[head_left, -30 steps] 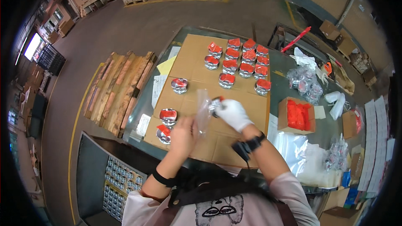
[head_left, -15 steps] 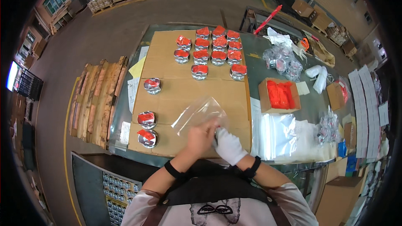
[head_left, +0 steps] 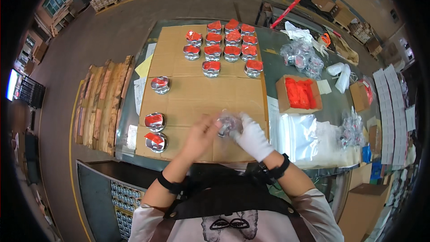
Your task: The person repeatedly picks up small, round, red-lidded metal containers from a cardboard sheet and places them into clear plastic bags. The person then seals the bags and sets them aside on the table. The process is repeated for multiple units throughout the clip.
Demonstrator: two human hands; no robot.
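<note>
A metal piston in a clear plastic bag (head_left: 227, 124) is between my hands, over the near part of the cardboard sheet (head_left: 204, 94). My right hand (head_left: 253, 139), in a white glove, closes on its right side. My bare left hand (head_left: 200, 135) has its fingertips at the left side of the bag, somewhat smeared by motion. Several pistons topped with red packets stand in rows at the far side of the cardboard, one of them a near-row piston (head_left: 211, 68). Along the left edge stand three more, including a piston (head_left: 155, 122).
Right of the cardboard are an open box of red packets (head_left: 299, 94) and a stack of clear bags (head_left: 295, 139). Bagged pistons (head_left: 302, 58) lie farther back, with another bagged cluster (head_left: 351, 132) near right. Wooden pallets (head_left: 105, 105) stand left of the table.
The bag, spread flat and wide before, is now gathered around the piston. My hands have moved apart a little, the gloved one slightly up. The view has shifted a little.
</note>
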